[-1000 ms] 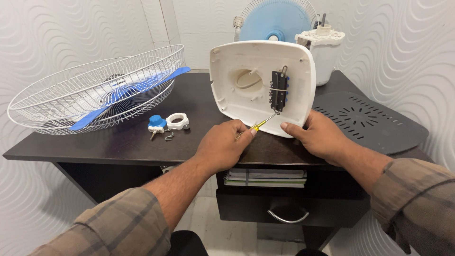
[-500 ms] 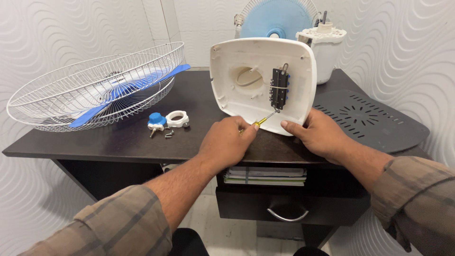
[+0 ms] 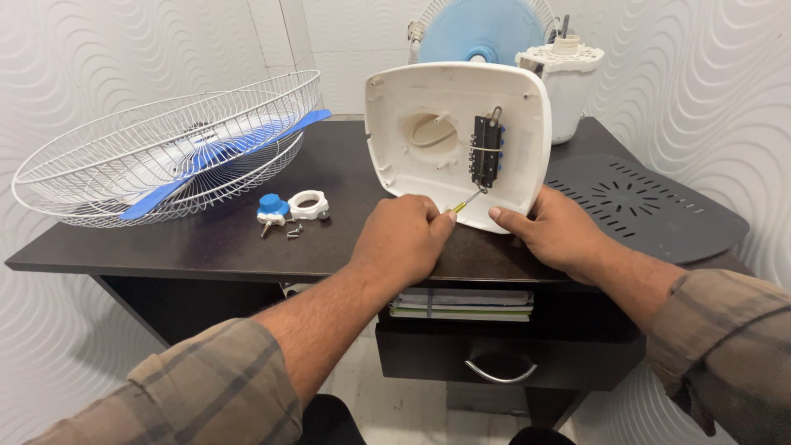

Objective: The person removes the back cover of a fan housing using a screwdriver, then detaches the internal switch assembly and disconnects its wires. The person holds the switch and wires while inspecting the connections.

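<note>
The person is standing a white plastic fan base cover [image 3: 458,140] on its edge on the dark table [image 3: 206,247], its hollow inside facing the camera. The left hand [image 3: 401,239] is sitting just in front of the cover's lower edge, its grip pressed together around the handle of a small yellow screwdriver [image 3: 463,202]. The screwdriver's shaft is slanting up and to the right, with its tip meeting the bottom of the black switch block [image 3: 486,151] mounted inside the cover. The right hand [image 3: 552,235] is resting at the cover's lower right corner, its grip spread, thumb lying against the cover's rim and fingers hidden behind it, steadying the cover upright.

To the left of the cover, a blue knob [image 3: 273,207], a white ring [image 3: 308,203] and a few small screws [image 3: 293,233] are lying close together on the table. Further left of the cover, a white wire fan guard [image 3: 107,156] is lying tilted with a blue fan blade [image 3: 239,148] inside it. Behind the cover, a white motor housing [image 3: 568,82] is standing upright, and to the cover's right a dark grey vented plate [image 3: 651,206] is lying flat.
</note>
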